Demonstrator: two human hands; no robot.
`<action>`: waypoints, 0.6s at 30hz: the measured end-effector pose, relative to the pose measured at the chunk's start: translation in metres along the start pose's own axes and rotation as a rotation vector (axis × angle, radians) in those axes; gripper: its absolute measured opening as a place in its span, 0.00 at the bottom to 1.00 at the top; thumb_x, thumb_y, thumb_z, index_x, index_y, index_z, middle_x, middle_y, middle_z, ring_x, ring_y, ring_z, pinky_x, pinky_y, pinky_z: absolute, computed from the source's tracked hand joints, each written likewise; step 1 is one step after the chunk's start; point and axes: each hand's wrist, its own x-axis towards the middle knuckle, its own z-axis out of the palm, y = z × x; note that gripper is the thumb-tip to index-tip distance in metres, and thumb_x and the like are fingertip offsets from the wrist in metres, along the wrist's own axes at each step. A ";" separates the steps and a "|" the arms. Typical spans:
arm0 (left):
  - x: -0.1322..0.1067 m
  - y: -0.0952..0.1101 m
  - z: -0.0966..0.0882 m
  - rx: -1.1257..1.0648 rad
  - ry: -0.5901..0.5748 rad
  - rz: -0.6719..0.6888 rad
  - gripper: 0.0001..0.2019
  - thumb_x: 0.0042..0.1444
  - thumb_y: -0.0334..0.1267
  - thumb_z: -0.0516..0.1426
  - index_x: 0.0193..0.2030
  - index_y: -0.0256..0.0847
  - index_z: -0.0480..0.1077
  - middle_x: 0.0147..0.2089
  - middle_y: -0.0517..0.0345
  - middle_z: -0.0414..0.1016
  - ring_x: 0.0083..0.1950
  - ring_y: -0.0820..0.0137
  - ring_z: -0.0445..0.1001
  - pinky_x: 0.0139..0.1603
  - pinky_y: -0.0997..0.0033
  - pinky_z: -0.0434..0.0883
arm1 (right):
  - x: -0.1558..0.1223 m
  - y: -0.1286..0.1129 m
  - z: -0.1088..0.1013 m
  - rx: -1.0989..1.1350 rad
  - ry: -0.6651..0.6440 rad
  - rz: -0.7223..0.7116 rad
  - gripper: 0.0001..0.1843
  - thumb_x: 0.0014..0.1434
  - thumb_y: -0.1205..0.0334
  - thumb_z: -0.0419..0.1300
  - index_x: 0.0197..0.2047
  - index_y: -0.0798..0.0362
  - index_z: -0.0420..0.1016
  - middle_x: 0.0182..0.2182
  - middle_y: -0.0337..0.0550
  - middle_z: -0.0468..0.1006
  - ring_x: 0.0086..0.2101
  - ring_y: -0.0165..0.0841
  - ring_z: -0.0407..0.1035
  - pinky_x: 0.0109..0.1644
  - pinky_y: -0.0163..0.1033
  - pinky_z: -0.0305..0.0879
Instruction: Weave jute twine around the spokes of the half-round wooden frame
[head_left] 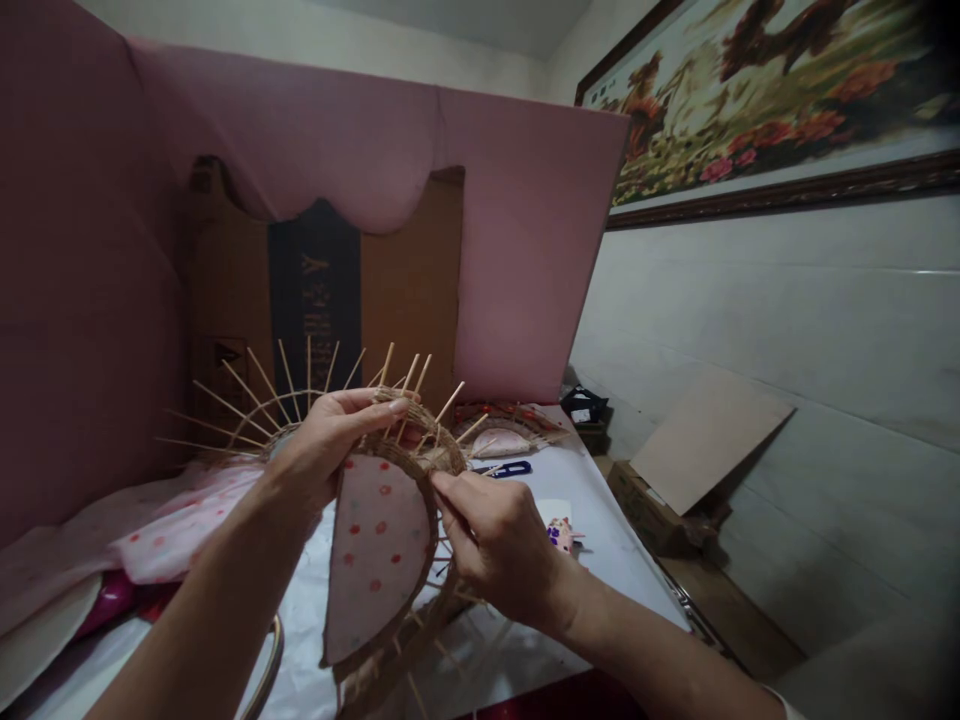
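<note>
I hold a half-woven wicker piece (379,535) upright over the table; its centre is a pink panel with red dots, ringed by a woven rattan rim with several thin wooden spokes sticking outward. My left hand (330,435) grips the top of the rim, fingers curled over the weave. My right hand (495,540) is closed in a pinch on a rattan strand at the rim's right side. Lower spokes are partly hidden behind my right wrist.
A second woven piece (506,432) lies further back on the white table (600,520), with blue-handled scissors (510,469) beside it and a small colourful object (559,533). Pink fabric (172,520) lies at left. Pink-covered cardboard stands behind. Cardboard boxes (660,500) sit against the right wall.
</note>
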 end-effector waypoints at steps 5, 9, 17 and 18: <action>-0.005 0.002 0.003 -0.017 0.018 0.002 0.12 0.45 0.39 0.66 0.37 0.38 0.78 0.26 0.52 0.80 0.24 0.71 0.75 0.23 0.78 0.70 | 0.001 -0.001 -0.006 0.015 0.029 0.004 0.13 0.63 0.68 0.48 0.44 0.58 0.72 0.28 0.44 0.75 0.29 0.32 0.68 0.33 0.37 0.59; -0.007 0.003 0.005 -0.007 0.041 0.029 0.13 0.44 0.41 0.66 0.37 0.38 0.78 0.26 0.54 0.80 0.22 0.75 0.73 0.19 0.81 0.66 | -0.002 0.001 -0.009 0.048 0.035 0.032 0.12 0.62 0.69 0.50 0.45 0.57 0.73 0.30 0.45 0.77 0.30 0.33 0.71 0.34 0.37 0.62; -0.004 0.002 0.004 -0.014 0.001 0.055 0.09 0.44 0.40 0.66 0.30 0.37 0.77 0.24 0.57 0.78 0.22 0.75 0.72 0.20 0.81 0.67 | -0.014 0.016 -0.024 0.127 0.087 0.163 0.13 0.63 0.68 0.52 0.49 0.57 0.73 0.41 0.48 0.79 0.41 0.34 0.73 0.46 0.39 0.67; -0.004 0.003 0.005 -0.007 0.001 0.061 0.08 0.45 0.39 0.66 0.30 0.36 0.77 0.24 0.58 0.78 0.21 0.75 0.72 0.20 0.80 0.67 | -0.016 0.019 -0.029 0.105 0.076 0.186 0.13 0.62 0.67 0.53 0.48 0.56 0.73 0.41 0.48 0.79 0.41 0.35 0.73 0.46 0.40 0.67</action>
